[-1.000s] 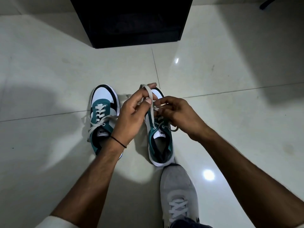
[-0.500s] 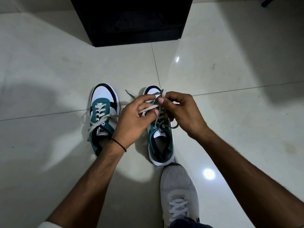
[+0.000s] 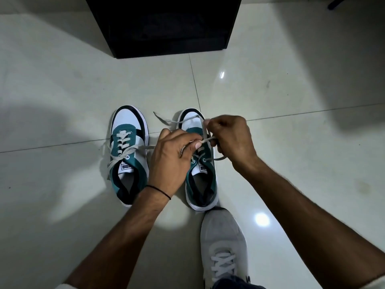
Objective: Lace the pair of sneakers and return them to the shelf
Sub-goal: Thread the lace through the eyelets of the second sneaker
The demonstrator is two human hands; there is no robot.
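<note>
Two teal, white and black sneakers stand side by side on the tiled floor, toes pointing away from me. The left sneaker point(image 3: 128, 151) is laced, with its lace ends loose to the sides. Over the right sneaker point(image 3: 201, 180) both my hands work on the grey-white lace point(image 3: 177, 121). My left hand point(image 3: 171, 161) pinches one strand above the eyelets. My right hand point(image 3: 231, 140) grips a loop of the same lace near the toe. A free lace end trails out toward the far left of the toe cap.
A black shelf unit point(image 3: 164, 26) stands on the floor straight ahead, its inside dark. My own foot in a grey shoe point(image 3: 224, 247) rests just behind the right sneaker. Glossy white tiles point(image 3: 302, 163) stretch to both sides.
Both hands have shifted on the right sneaker's lace: my right hand moved up toward the toe, my left hand dropped lower. A free lace end now trails out to the left.
</note>
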